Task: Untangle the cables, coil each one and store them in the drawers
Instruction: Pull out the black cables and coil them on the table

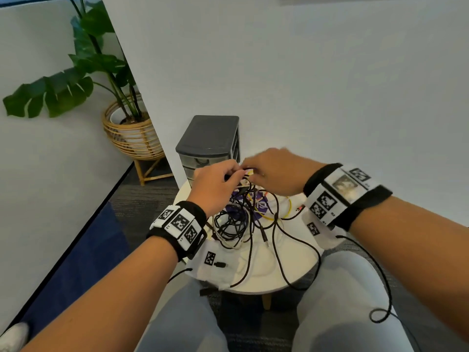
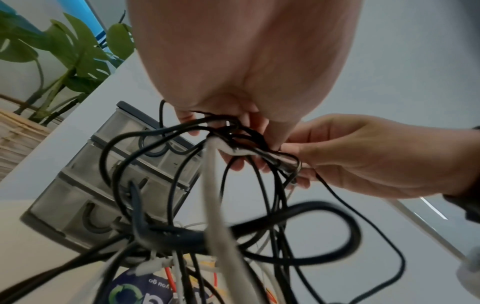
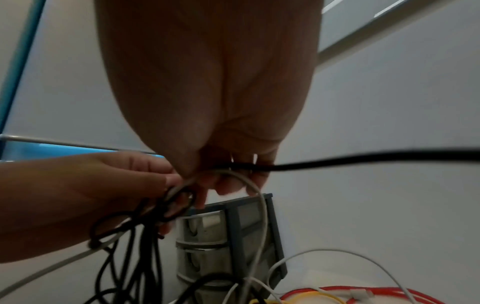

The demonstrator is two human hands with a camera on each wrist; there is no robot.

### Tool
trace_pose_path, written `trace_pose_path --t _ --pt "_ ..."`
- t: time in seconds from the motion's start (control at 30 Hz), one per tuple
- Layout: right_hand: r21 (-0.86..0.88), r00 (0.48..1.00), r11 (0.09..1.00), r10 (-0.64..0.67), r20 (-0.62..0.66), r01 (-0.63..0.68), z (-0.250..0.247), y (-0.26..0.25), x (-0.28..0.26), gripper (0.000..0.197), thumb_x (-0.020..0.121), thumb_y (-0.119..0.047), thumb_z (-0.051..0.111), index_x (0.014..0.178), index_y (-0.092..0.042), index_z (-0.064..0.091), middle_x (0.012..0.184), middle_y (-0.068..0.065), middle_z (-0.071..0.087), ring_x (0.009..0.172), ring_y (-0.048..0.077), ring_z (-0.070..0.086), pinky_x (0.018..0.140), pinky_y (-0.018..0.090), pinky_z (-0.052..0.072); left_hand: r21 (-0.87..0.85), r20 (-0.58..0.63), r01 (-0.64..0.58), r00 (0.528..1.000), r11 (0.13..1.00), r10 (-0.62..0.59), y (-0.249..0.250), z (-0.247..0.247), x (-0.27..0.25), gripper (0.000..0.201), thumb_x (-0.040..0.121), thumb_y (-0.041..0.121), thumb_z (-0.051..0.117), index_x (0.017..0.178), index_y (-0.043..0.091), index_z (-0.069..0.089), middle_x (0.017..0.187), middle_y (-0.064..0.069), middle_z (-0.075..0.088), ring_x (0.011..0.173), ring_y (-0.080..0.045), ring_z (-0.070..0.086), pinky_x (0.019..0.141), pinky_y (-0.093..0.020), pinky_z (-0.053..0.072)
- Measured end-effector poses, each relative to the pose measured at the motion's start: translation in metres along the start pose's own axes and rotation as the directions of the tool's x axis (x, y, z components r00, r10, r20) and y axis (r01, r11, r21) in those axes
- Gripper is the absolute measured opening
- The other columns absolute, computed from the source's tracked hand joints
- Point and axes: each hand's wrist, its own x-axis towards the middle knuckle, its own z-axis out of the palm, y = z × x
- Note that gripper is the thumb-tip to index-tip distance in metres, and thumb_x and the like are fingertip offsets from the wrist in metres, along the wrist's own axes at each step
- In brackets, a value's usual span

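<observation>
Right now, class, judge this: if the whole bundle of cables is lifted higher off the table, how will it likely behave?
The cable bundle will probably sag limply; its strands already hang in loose loops below the left hand and right hand. It likely rises as one clump, since the strands cross. Trailing ends may drag over the table.

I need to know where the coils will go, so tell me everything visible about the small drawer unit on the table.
The drawer unit is a small dark grey plastic tower with a flat top and stacked translucent drawers with curved pull recesses; the left wrist view shows three. All look closed, and at least the top one seems to hold a cable. It stands upright at the round table's far edge, by the wall, just behind both hands. Whether cables touch it is unclear.
</observation>
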Motion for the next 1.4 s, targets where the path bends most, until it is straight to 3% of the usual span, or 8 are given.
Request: trace_pose_path --t 0.1,0.37,0.63,0.9,1.07,1.2,1.3,1.4 --pt "0.125 0.996 0.991 -0.038 -0.082 0.048 0.014 0.004 0.006 0.023 0.107 -0.025 0.045 0.097 -0.014 0.062 0.086 0.001 0.061 0.082 0.022 0.059 0.071 0.033 0.041 -0.026 0.011 0.000 1.000 1.000 0.000 0.000 -0.002 -0.001 0.019 0.102 0.042 0.053 0.090 0.032 0.065 0.077 0.012 0.066 0.079 -0.006 0.061 0.094 -0.055 0.047" --pt "0.199 0.899 0.979 0.043 -0.436 0.050 0.002 0.012 0.024 0.026 0.103 -0.019 0.051 0.084 -0.010 0.067 0.082 0.004 0.066 0.077 0.022 0.059 0.070 0.035 0.043 -0.019 0.090 0.104 0.991 0.994 -0.102 0.000 -0.007 0.005 0.029 0.089 0.059 0.041 0.083 0.034 0.054 0.073 0.024 0.060 0.078 -0.010 0.057 0.094 -0.060 0.045" --pt "0.530 0.623 0.847 0.438 -0.648 -0.045 -0.045 0.033 0.034 0.026 0.100 -0.016 0.049 0.081 -0.015 0.066 0.069 -0.013 0.057 0.071 0.014 0.057 0.071 0.027 0.044 -0.083 0.163 0.125 0.981 0.989 -0.110 -0.005 -0.009 -0.001 0.030 0.101 0.043 0.055 0.082 0.021 0.063 0.080 0.004 0.067 0.085 -0.017 0.063 0.093 -0.053 0.050" --pt "0.670 0.342 0.743 0.631 -0.696 -0.006 -0.073 0.050 0.032 0.025 0.096 -0.018 0.044 0.081 -0.018 0.064 0.075 -0.011 0.061 0.079 0.017 0.063 0.074 0.032 0.052 -0.047 0.201 0.123 0.973 0.991 -0.112 -0.002 -0.007 0.002 0.031 0.090 0.062 0.047 0.078 0.036 0.058 0.078 0.016 0.065 0.087 -0.014 0.063 0.099 -0.062 0.044" --pt "0.534 0.684 0.812 0.529 -0.503 -0.235 -0.059 0.046 0.022 0.026 0.094 -0.012 0.050 0.112 -0.017 0.069 0.107 0.005 0.065 0.102 0.026 0.062 0.082 0.031 0.047 -0.049 0.117 0.114 0.987 0.992 -0.108 -0.006 -0.009 0.000 0.035 0.099 0.046 0.053 0.073 0.022 0.053 0.076 0.006 0.066 0.083 -0.016 0.061 0.098 -0.059 0.044" --pt "0.062 0.842 0.985 0.168 -0.513 -0.159 -0.039 0.011 0.016 0.089 0.081 0.000 0.053 0.158 -0.033 0.024 0.166 0.005 0.016 0.150 0.032 0.020 0.116 0.055 0.023 -0.027 0.091 0.080 0.993 0.996 -0.077 0.002 -0.011 -0.002 0.035 0.093 0.051 0.045 0.073 0.023 0.048 0.070 0.007 0.061 0.077 -0.016 0.059 0.098 -0.056 0.043" --pt "-0.277 0.989 0.960 -0.080 -0.127 0.042 -0.014 -0.011 0.025 0.065 0.093 -0.005 0.049 0.151 -0.031 0.036 0.156 0.001 0.040 0.148 0.027 0.029 0.118 0.059 0.016 -0.055 0.104 0.082 0.992 0.995 -0.076 0.005 -0.010 -0.002 0.040 0.089 0.057 0.044 0.081 0.020 0.058 0.076 0.008 0.066 0.083 -0.017 0.064 0.097 -0.056 0.045" --pt "-0.191 0.988 0.970 -0.152 0.012 0.152 0.000 -0.009 0.031 0.015 0.105 -0.019 0.045 0.111 -0.016 0.059 0.104 0.003 0.063 0.102 0.026 0.061 0.092 0.044 0.047 -0.122 0.105 0.091 0.991 0.988 -0.079 -0.002 -0.013 -0.002 0.047 0.087 0.060 0.044 0.090 0.017 0.065 0.084 0.000 0.070 0.087 -0.022 0.067 0.092 -0.053 0.051"
